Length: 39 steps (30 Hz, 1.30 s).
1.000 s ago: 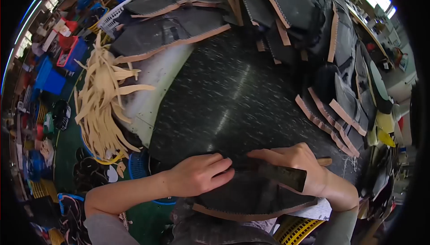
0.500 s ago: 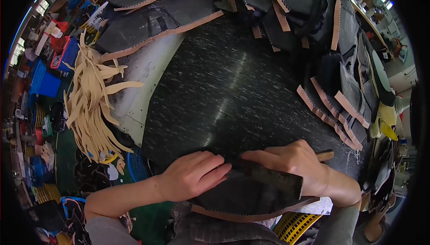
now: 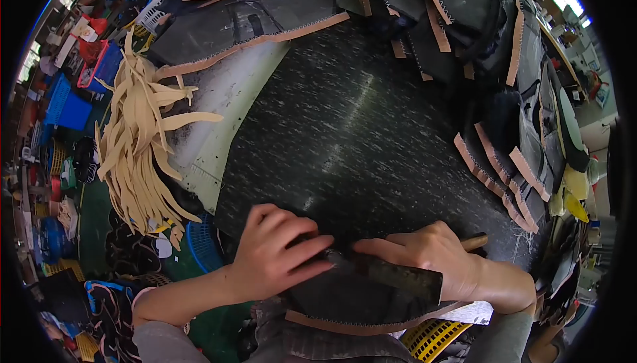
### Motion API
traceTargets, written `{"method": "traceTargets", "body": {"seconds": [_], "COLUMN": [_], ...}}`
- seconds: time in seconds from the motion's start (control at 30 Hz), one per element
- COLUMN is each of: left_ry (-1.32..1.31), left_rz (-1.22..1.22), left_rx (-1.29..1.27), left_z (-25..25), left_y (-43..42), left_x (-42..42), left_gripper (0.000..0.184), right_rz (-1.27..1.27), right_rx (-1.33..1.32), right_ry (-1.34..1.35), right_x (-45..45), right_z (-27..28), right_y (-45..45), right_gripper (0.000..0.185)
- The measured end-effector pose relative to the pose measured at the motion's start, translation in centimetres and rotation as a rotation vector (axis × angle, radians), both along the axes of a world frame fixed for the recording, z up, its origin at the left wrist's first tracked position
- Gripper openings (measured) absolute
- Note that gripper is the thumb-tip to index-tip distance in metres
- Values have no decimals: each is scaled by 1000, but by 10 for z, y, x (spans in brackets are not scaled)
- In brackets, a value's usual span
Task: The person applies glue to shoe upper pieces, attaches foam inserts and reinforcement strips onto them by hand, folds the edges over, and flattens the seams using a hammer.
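My right hand (image 3: 431, 257) is wrapped round a tool with a wide flat metal blade (image 3: 405, 279) and a wooden handle (image 3: 474, 242); its index finger points left. Close by on the left, my left hand (image 3: 275, 253) is bent over the near edge of the dark piece, fingers curled, and what its fingertips hold is hidden. Under both hands lies a black piece (image 3: 358, 296) with a stitched pinkish-brown strip (image 3: 361, 328) along its lower edge. The speckled black work surface (image 3: 332, 131) stretches beyond them.
Pale tan strips (image 3: 136, 144) hang in a bundle at the left. Dark pieces with stitched brown edges (image 3: 252, 24) lie at the back, and more (image 3: 524, 170) are piled on the right. A blue basket (image 3: 202, 242) and a yellow basket (image 3: 434, 338) stand below the surface.
My left hand has risen slightly, its knuckles lifted higher and its fingers more spread. My right hand stays near the same place with the blade. The view has shifted a little.
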<state>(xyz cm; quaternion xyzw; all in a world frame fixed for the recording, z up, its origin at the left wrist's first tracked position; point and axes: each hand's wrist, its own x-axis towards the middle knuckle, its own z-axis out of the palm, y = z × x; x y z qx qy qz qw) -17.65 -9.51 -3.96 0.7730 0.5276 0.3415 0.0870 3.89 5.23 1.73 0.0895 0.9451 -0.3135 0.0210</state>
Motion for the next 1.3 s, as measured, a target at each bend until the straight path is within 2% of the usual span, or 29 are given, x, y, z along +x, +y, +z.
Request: {"method": "traceTargets", "body": {"seconds": [0.07,0.2,0.3,0.37,0.7,0.8,0.87,1.03,1.1,1.13,1.2,1.27,1.3], "left_ry": [-80,-153,-100,42,75,158,168,180,169,113,77,-80,-61], "left_rz": [156,165,129,49,-11,-42,-59,-132,-144,-152,-140,108,50], "left_rx": [-138,-155,-51,18,30,27,62,146,188,160,161,-157,-9], "left_z": [1,-9,-13,-13,-5,0,-2,-6,-12,-15,-10,11,26], "left_y": [-10,-16,-19,-23,-21,-22,-22,-22,-21,-21,-23,-28,-29], "left_x": [-1,7,10,12,11,10,10,7,4,2,3,14,27], "left_gripper": [30,30,26,19,19,18,19,22,23,25,27,37,44], "right_rz": [-10,5,-6,-16,-34,36,-19,38,-40,-148,-505,-842,-805], "right_rx": [14,53,61,59,84,159,145,175,21,27,311,556,581], "right_ry": [-18,-13,-19,1,74,13,89,52,53,103,189,254,336], "right_x": [2,3,5,5,-8,-12,-14,-8,13,34,88,150,142], "right_z": [1,2,2,3,14,11,14,6,12,17,13,-1,-2], "right_y": [-1,-3,-4,-6,-7,-14,-8,-19,-8,-7,-17,-21,3], "right_gripper": [31,35,35,37,35,30,24,31,35,38,37,29,29]}}
